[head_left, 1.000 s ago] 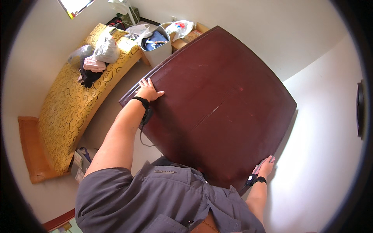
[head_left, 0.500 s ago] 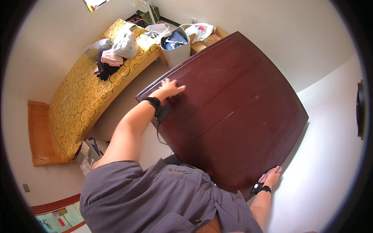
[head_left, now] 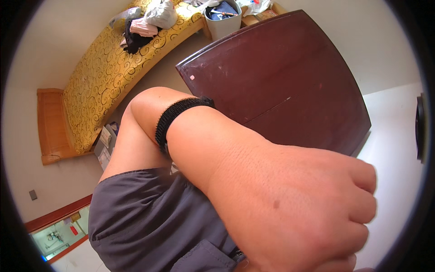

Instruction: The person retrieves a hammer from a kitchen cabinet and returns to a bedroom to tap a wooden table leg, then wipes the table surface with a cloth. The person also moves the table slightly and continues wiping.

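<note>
Dark red desk [head_left: 281, 63] stands in front of the person, with its top facing up. Its left, far and right corners are visible, while the near edge is hidden behind the person's arm. One thin seam crosses the top, with a pale worn mark near the middle of it. Close to the left corner lies a small pale pink spot [head_left: 192, 77]; I cannot tell if it is a loose piece or a mark. The right corner is near the white wall [head_left: 389, 104].

The left hand [head_left: 299, 204] is very close to the camera, back side toward it, and it covers from sight the near right part of the desk. Its fingers are bent inward, but the palm is turned away, so I cannot tell how tightly this grip is closed, or if it has hold of anything. A black band [head_left: 176, 111] goes around the forearm, and the sleeve [head_left: 131, 208] is dark grey. The right hand is out of view, therefore I cannot tell the state of its grip.

Beyond the desk's far left edge stands a grey bin [head_left: 224, 27] with blue cloth [head_left: 222, 10] inside. Farther left is a yellow patterned bed [head_left: 90, 68], which carries a whitish plastic bag [head_left: 160, 14], folded pink cloth [head_left: 144, 27] and black cloth [head_left: 135, 41], all lying together.
</note>
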A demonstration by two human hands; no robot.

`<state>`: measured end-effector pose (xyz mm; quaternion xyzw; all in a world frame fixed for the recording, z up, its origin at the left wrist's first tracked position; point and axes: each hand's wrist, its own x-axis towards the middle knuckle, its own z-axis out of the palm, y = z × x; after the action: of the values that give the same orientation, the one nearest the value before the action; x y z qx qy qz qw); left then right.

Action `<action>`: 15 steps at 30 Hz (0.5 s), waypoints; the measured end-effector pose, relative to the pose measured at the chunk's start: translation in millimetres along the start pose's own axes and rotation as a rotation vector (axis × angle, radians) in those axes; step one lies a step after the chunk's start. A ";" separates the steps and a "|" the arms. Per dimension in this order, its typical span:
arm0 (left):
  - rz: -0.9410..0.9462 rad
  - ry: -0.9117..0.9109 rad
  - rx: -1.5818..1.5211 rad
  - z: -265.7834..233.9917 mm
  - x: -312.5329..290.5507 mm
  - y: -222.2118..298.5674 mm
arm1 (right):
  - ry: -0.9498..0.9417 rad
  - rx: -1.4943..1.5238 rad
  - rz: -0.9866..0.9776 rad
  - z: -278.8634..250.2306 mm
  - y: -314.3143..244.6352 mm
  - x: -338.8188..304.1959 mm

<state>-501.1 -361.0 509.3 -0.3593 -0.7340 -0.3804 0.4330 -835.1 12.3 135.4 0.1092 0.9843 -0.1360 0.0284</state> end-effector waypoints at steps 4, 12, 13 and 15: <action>-0.017 0.042 0.008 5.0 -2.7 15.3 | -0.002 -0.003 -0.061 -2.6 -4.6 -7.0; -0.012 0.047 -0.071 8.5 -0.8 38.1 | 0.006 0.018 -0.083 -12.5 -8.3 -21.0; -0.019 0.062 -0.089 4.2 -1.7 42.3 | 0.003 0.034 -0.119 -12.1 -4.0 -19.1; -0.046 0.077 -0.127 0.0 -5.2 54.3 | -0.106 0.160 -0.161 -19.3 -11.3 -23.1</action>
<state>-452.6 -337.5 518.1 -0.3541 -0.6991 -0.4498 0.4284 -815.6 2.2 158.8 0.0245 0.9730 -0.2214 0.0607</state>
